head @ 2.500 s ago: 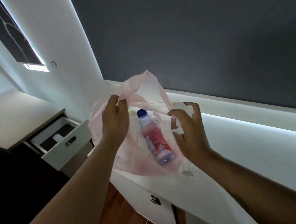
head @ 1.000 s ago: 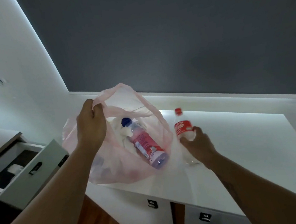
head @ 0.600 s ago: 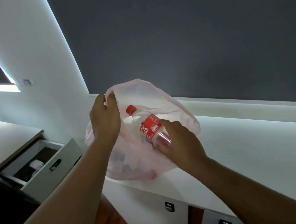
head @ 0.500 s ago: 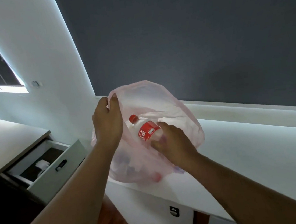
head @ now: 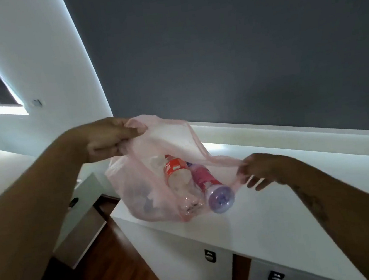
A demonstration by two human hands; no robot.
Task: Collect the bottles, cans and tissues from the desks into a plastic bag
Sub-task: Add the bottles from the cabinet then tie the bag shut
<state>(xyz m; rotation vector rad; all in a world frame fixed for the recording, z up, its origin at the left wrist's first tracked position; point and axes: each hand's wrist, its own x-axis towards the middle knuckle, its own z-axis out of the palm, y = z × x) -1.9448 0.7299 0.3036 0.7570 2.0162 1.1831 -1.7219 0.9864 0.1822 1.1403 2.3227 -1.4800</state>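
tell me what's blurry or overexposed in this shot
Head view: the left hand is smeared by motion blur, the bag and red bottle look sharper; the desk is blown out white behind the bag; the wide lens bends the wall edges.

left hand [head: 110,136]: bare | left forearm [head: 37,201]: bare, unsleeved to frame edge | right hand [head: 265,170]: bare | right forearm [head: 350,209]: unsleeved, faint dark markings [head: 314,206] just behind wrist

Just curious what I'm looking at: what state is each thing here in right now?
Thin pink plastic bag: mouth held open, bottom on white desk.
Clear red-labelled bottle: lying inside bag.
Pink-labelled bottle: lying inside bag.
Left hand: gripping bag rim.
Right hand: pinching bag rim.
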